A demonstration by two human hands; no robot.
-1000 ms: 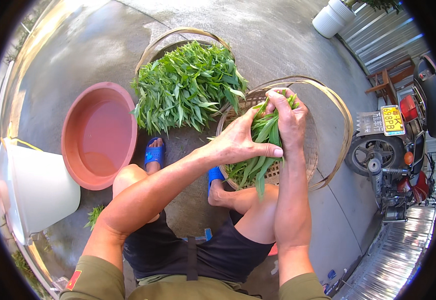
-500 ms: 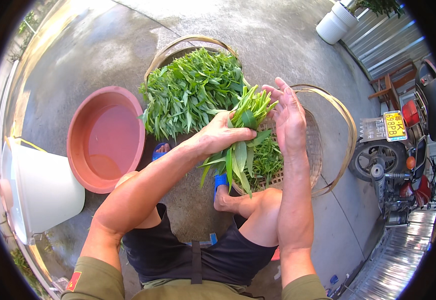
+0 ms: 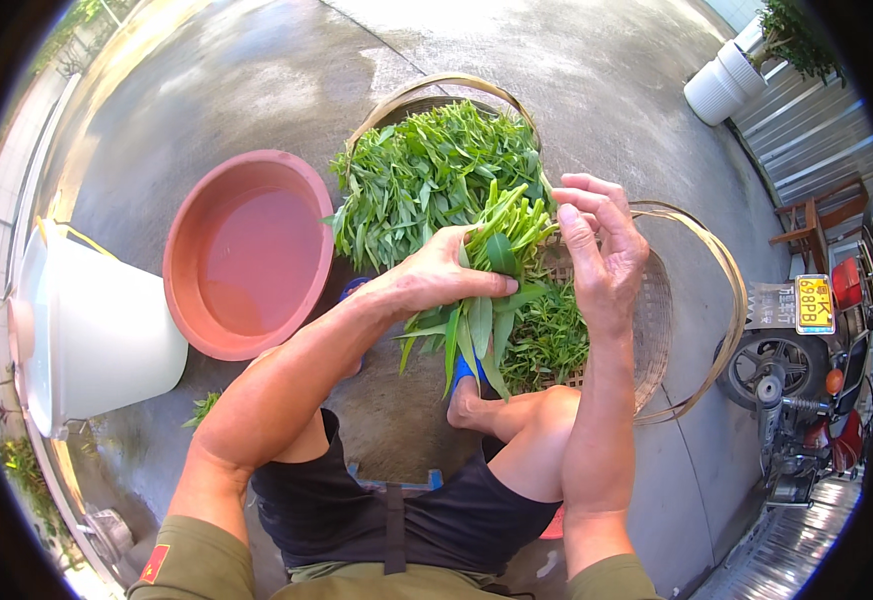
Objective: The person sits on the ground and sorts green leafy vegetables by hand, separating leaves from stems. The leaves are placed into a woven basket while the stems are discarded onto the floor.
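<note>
A bunch of water spinach (image 3: 509,222), cut stem ends pointing up and away, is wrapped in my left hand (image 3: 441,275), with long leaves drooping below the thumb. Just right of the stem tips, my right hand (image 3: 606,250) is raised with its thumb and curled fingers apart; I see nothing between them. Under the hands, a shallow woven basket (image 3: 654,310) with a tall hoop handle holds loose greens (image 3: 546,335). Beyond my left hand, a second handled basket (image 3: 396,112) is heaped with leafy water spinach (image 3: 426,180).
A reddish-brown basin (image 3: 184,270) with water stands at the left, beside a large white bucket (image 3: 106,330). On the right are a parked motorcycle (image 3: 791,365), a wooden chair (image 3: 811,225) and a white planter (image 3: 721,85). My knees flank the concrete floor.
My right hand has turned, its fingers curling from a nearly upright, stretched pose. My left hand keeps the bunch. The whole view has shifted, so the surroundings appear further right.
</note>
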